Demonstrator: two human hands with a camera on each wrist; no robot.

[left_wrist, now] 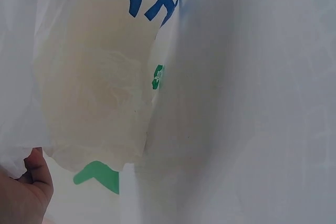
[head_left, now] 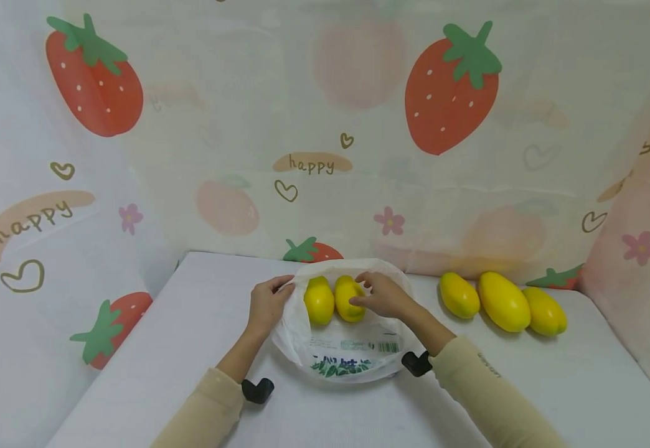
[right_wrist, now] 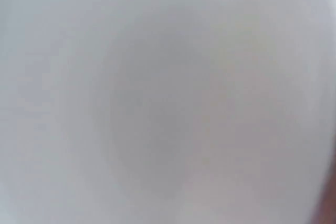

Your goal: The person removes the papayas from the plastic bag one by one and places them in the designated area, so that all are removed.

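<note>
- My left hand (head_left: 268,303) pinches the left rim of a white plastic bag (head_left: 291,336) between thumb and fingers; the left wrist view also shows my fingers on its edge.
- My right hand (head_left: 383,295) reaches over the bag's mouth, thumb and fingers parted and curved at the right side of a yellow fruit (head_left: 346,298); I cannot tell whether I grip it, and the right wrist view is too blurred to help.
- That fruit is inside the open bag, just beside another yellow one (head_left: 319,303) on its left.
- Green leaves, dark blue lettering and a barcode show on the bag's near side.
- The bag lies on the white worktop (head_left: 190,323); well to its right, three more yellow fruits (head_left: 504,303) sit in a row near the back edge.
- Behind stands a pale backdrop (head_left: 235,112) printed with strawberries, hearts and "happy".
</note>
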